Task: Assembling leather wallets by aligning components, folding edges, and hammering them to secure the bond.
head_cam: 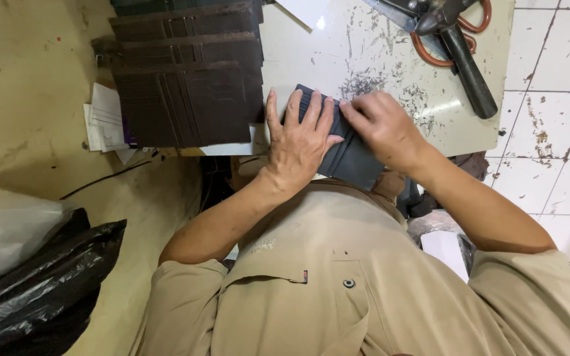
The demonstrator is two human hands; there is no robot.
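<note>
Head view: brown wallet panels [186, 79] beside hand-pressed dark wallet [351, 161].

Work surface: a pale, scratched and stained tabletop [364, 46] is filling the upper middle of the view.
Floor, right: white square tiles [555, 112] with dark grout and grime are running along the right side.
Floor, left: a worn yellowish surface [28, 99] is spreading out, a crumpled black plastic bag [41, 290] lying on it.
Light: an even glare is reflecting off the tabletop.
</note>
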